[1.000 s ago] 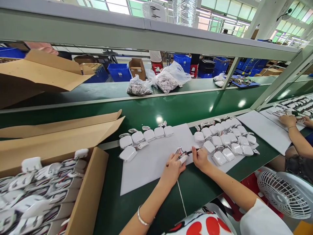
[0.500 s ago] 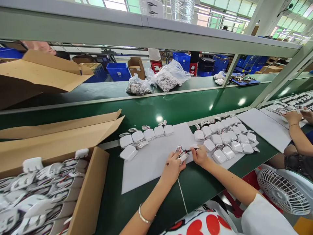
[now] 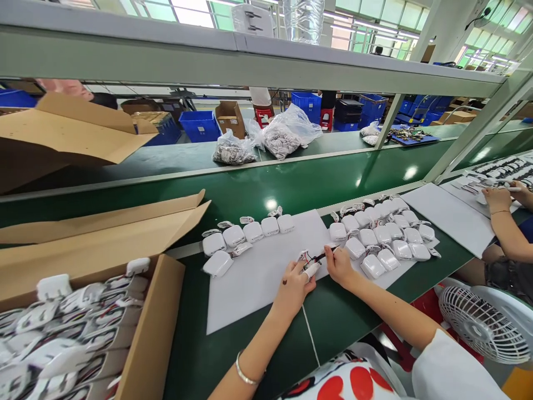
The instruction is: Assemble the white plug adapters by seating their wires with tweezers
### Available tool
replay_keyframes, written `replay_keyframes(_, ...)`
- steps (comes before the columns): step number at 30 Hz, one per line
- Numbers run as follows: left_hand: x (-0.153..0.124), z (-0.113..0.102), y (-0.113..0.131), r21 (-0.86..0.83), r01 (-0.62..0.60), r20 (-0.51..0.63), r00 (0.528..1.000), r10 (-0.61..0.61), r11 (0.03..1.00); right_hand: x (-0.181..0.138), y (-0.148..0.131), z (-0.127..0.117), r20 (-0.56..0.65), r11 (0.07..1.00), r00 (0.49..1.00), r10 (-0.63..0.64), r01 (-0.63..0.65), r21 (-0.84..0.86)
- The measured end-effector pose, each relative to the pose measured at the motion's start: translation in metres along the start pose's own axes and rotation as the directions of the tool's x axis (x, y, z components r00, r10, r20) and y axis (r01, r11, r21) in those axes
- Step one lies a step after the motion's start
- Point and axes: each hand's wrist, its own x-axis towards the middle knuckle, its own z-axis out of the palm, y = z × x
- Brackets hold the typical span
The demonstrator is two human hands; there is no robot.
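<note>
My left hand (image 3: 293, 284) is closed on a small white plastic housing (image 3: 311, 270) with red and black wires at its top. A dark thin strand, wire or tool I cannot make out, runs from the housing to my right hand (image 3: 340, 265), whose fingers pinch its far end. Both hands are over a white sheet (image 3: 250, 289) on the green bench. On that sheet, to the left, a short row of white square housings (image 3: 234, 236) lies with small wired parts beside them. Right of my right hand, several more white housings (image 3: 383, 234) are packed in rows.
An open cardboard box (image 3: 156, 328) full of wired white parts stands at the left. Filled plastic bags (image 3: 281, 136) lie beyond the green belt (image 3: 233, 189). A co-worker's hands (image 3: 497, 197) are at the far right, above a white fan (image 3: 485, 325). A shelf beam (image 3: 250, 61) crosses overhead.
My right hand has shifted slightly and the dark strand between my hands shows a little longer. My left hand still holds the housing; the view has tilted slightly.
</note>
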Motion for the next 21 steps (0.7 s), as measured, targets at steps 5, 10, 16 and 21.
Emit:
replay_keyframes(5,0.002,-0.003,-0.001,0.026,0.005,0.033,0.999,-0.006,1.000,0.002,0.003,-0.004,-0.002,0.999,0.999,-0.042,0.043,0.008)
replay_keyframes(10,0.001,-0.002,0.000,0.024,0.009,0.008,1.000,-0.009,1.000,0.001,0.004,0.000,0.018,0.993,0.993,-0.115,0.115,-0.004)
replay_keyframes(16,-0.001,0.000,0.002,0.055,0.004,0.046,0.999,-0.007,0.998,-0.005,0.000,0.006,0.039,0.997,0.997,-0.070,0.071,-0.035)
replay_keyframes(21,-0.006,0.008,0.002,0.056,-0.054,-0.060,0.997,0.058,0.997,-0.005,-0.002,0.007,0.069,0.999,0.998,0.010,-0.006,-0.051)
